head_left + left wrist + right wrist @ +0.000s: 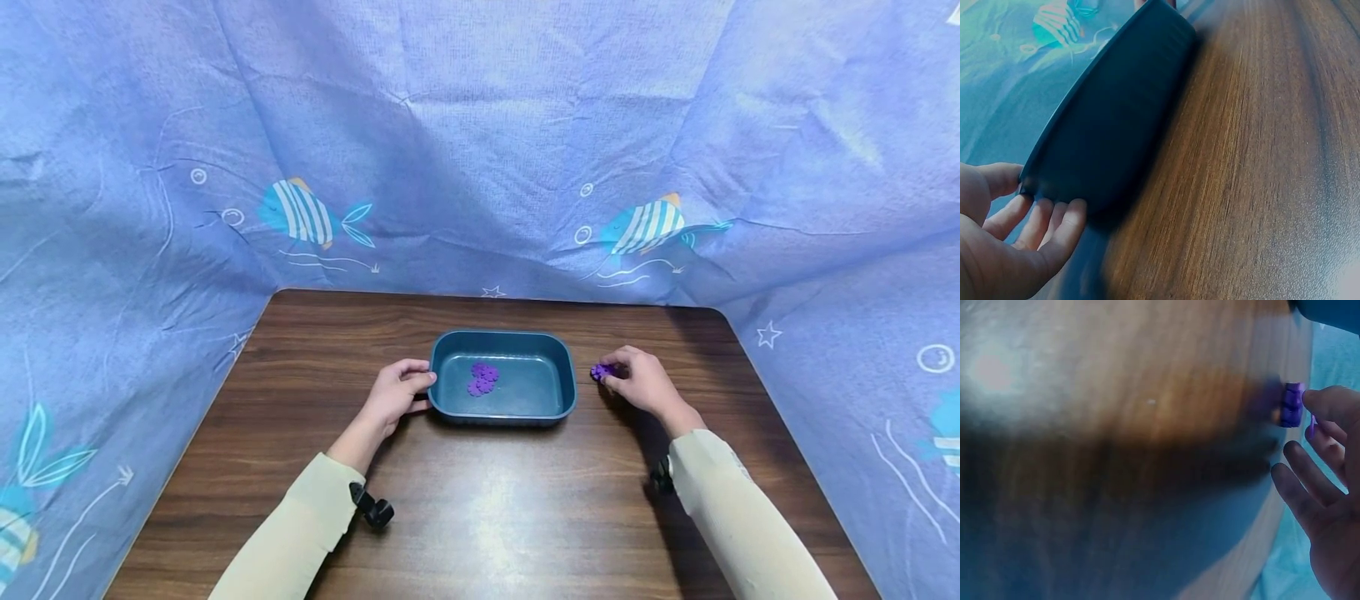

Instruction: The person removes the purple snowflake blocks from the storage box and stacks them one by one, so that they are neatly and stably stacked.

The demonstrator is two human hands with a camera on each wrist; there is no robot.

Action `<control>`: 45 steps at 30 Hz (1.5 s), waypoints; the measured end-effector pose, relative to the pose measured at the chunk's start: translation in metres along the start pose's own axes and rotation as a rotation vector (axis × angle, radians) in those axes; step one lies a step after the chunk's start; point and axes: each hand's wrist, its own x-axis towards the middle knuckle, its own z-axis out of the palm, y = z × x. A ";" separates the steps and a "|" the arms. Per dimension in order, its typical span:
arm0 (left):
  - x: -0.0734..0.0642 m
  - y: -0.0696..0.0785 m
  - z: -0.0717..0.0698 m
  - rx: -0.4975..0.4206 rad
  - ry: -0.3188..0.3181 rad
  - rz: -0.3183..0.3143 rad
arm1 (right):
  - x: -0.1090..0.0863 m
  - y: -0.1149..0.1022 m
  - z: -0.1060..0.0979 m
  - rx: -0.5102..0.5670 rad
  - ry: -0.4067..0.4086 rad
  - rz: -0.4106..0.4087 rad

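Observation:
A dark teal rectangular bin sits on the wooden table. Several purple flower-shaped pieces lie flat inside it, left of centre. My left hand grips the bin's left end, thumb at the rim and fingers against the outer wall, as the left wrist view of the bin also shows. To the right of the bin, my right hand pinches purple pieces between thumb and fingers, low over the table. In the right wrist view they look like a small stack; the fingers partly hide them.
The brown wood-grain table reaches back to a blue fabric curtain printed with fish, which also hangs at both sides. Black wrist cameras are strapped over the light sleeves.

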 end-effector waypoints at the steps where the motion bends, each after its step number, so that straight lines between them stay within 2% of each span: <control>1: 0.000 0.000 0.000 0.000 0.001 -0.001 | 0.000 0.000 0.001 -0.003 0.002 0.000; 10: 0.000 0.000 0.000 0.004 0.001 -0.002 | 0.001 0.001 0.006 -0.033 0.014 0.000; 32: 0.000 0.001 -0.002 0.021 -0.005 -0.003 | 0.003 -0.004 0.005 -0.068 -0.036 0.022; 45: 0.001 -0.001 -0.002 -0.003 -0.008 0.006 | 0.002 -0.003 0.005 -0.061 -0.034 0.016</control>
